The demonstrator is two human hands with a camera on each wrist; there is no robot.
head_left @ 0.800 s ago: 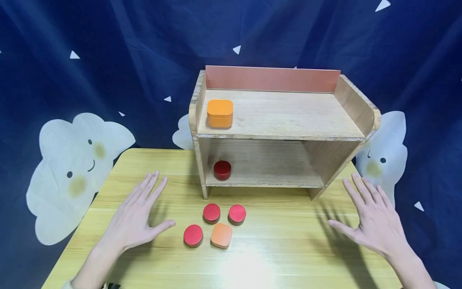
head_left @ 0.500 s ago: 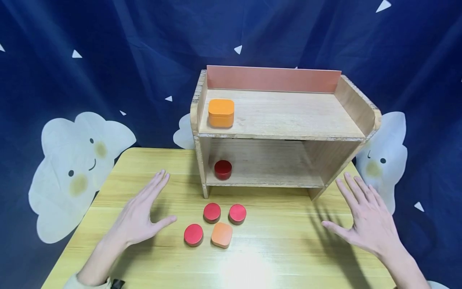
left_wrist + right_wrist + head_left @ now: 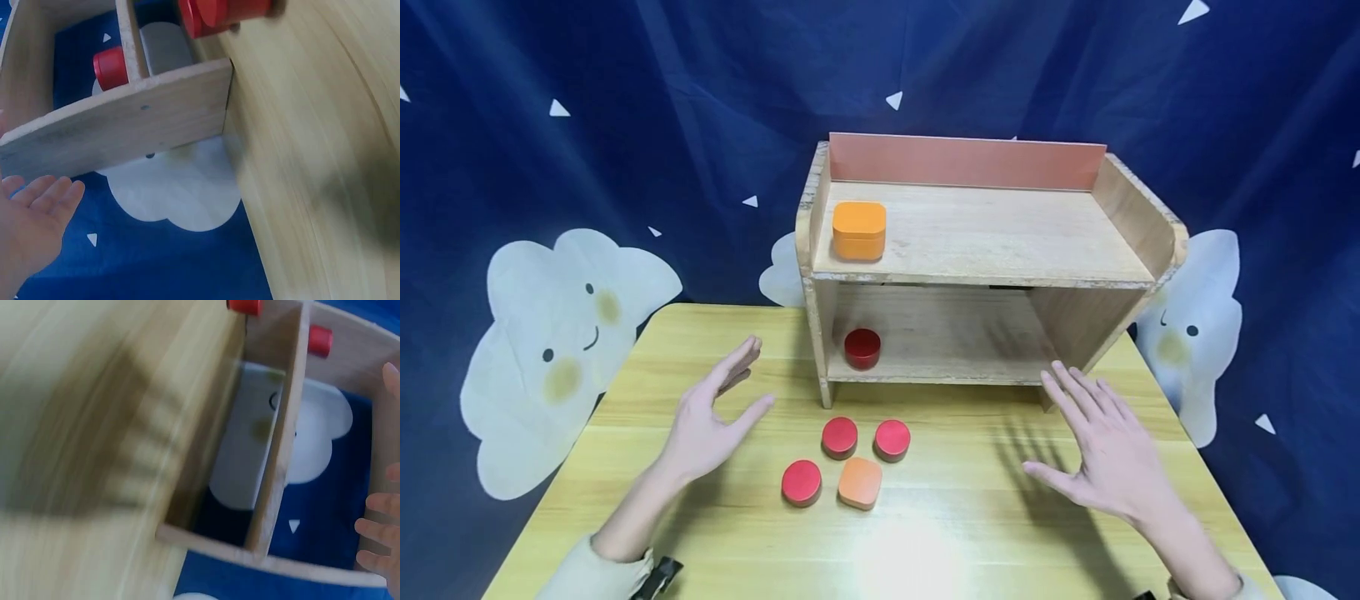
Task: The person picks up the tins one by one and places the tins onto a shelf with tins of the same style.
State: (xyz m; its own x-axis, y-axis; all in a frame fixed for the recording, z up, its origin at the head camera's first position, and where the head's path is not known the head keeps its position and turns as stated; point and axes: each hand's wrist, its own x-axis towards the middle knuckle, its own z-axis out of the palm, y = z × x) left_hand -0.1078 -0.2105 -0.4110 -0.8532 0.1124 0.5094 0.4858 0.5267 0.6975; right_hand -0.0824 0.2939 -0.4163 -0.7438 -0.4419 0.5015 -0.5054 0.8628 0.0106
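Note:
My left hand hovers over the table left of the loose boxes, thumb spread from the fingers, holding nothing. On the right, my right hand hangs in the air near the shelf's right foot with its fingers spread, also holding nothing. Between them on the table lie a round red box, a second round red box, a third round red box and a square orange box. Another round red box stands at the left of the lower shelf. A brighter orange box sits upper left on the top shelf.
A two-tier wooden shelf stands at the back of the wooden table. Its side panels rise above the top board, with a pink strip along the back. Behind hangs a dark blue curtain with white clouds.
My right hand has moved left, toward the middle of the table. My left hand has shifted slightly right and turned, its fingers drawing closer together. The boxes stay where they were.

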